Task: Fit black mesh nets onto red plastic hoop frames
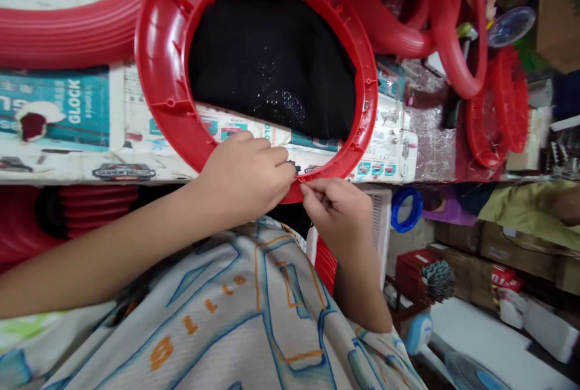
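Observation:
A round red plastic ring frame [156, 58] lies on a table covered with printed cardboard [67, 136]. Black mesh fabric [272, 58] fills most of the ring's opening. My left hand [244, 175] pinches the ring's near rim with fingers closed on it. My right hand [338, 212] meets it there, thumb and forefinger pinched on a small bit at the same spot of the rim. What the fingertips hold is too small to tell.
A stack of red rings [54, 28] sits at the far left. More red plastic parts [453, 34] and red grille pieces [498, 106] lie to the right. Below right are cardboard boxes [498, 245], a blue ring [405, 209] and a red crate [412, 275].

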The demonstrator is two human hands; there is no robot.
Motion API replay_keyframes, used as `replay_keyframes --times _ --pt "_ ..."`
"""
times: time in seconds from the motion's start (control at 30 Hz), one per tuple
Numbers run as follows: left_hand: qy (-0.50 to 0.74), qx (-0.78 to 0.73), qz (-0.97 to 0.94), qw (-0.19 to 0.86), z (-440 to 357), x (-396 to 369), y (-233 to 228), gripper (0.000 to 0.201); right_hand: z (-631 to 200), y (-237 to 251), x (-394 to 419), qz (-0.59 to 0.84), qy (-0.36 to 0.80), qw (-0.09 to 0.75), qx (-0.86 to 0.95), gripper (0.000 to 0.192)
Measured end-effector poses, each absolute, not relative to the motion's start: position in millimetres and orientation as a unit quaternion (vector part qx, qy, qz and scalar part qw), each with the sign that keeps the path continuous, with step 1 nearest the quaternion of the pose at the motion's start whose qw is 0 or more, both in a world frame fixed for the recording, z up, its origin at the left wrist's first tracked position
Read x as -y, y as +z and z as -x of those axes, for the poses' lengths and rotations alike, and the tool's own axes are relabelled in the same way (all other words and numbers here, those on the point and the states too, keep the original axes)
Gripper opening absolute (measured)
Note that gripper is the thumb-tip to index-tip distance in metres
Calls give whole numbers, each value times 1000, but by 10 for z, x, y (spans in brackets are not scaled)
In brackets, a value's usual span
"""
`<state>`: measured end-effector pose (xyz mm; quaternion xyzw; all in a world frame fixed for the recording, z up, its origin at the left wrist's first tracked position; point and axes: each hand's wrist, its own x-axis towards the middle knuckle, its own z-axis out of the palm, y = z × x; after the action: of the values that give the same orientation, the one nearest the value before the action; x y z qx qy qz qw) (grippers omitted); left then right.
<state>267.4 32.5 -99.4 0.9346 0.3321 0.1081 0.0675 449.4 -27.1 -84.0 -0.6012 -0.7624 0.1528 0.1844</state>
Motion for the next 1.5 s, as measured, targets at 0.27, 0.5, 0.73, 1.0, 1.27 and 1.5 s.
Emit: replay_keyframes --times 0.27,0.5,0.73,1.0,1.27,1.5 --pt "-34 -384 -911 148 -2745 -378 -858 37 -4520 -705 163 553 120 127 815 19" --pt "-20 -385 -911 148 -2734 -376 -885 38 -4576 -731 66 544 109 131 822 13" --pt "-15 -382 -910 159 -2722 -381 -886 38 -4645 -820 80 566 141 170 794 9" --pt "21 -387 -910 145 -2709 -348 -924 42 -4616 -843 145 606 139 173 764 14" --pt "-16 -379 -914 142 -2729 -365 -905 43 -4590 -850 143 602 121 190 766 13" --pt "-25 -376 -915 146 -2736 -378 -902 42 -4600 -892 111 605 182 213 745 12"
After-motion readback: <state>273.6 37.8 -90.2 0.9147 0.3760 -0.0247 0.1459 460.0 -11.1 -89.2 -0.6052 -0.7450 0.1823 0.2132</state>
